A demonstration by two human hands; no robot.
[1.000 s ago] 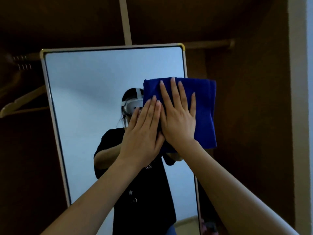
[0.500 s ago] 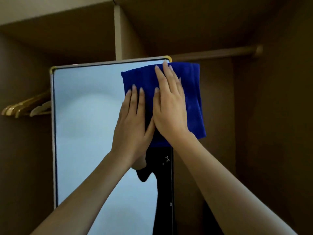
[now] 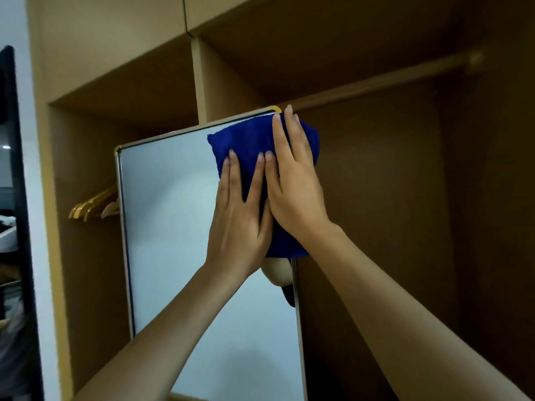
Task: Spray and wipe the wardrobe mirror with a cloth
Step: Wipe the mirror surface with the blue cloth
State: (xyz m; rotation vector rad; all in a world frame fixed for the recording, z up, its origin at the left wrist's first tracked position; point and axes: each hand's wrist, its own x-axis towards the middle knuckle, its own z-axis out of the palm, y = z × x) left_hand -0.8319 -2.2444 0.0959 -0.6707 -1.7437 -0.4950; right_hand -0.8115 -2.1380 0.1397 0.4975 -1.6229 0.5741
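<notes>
- Mirror (image 3: pixel 173 241) stands upright inside the open wardrobe (image 3: pixel 376 198), its framed top right corner under the cloth; glass below and to the left lies bare, so much of the wiping is, by my judgement, yet to come
- blue cloth (image 3: pixel 246 146) is spread flat against the upper right of the glass, its right edge lapping past the frame, likely so the corner and rim get wiped as well
- left hand (image 3: pixel 240 224) lies with fingers straight and together on the cloth's lower left, pressing rather than grasping; right hand (image 3: pixel 295 180) lies the same way beside it, touching it, fingertips reaching the top frame; neither hand grips anything
- two flat palms side by side spread the pressure and keep the cloth from bunching
- no spray bottle is in view
- wooden hangers (image 3: pixel 95 206) hang to the left of the mirror; a rail (image 3: pixel 390 79) runs above it on the right
</notes>
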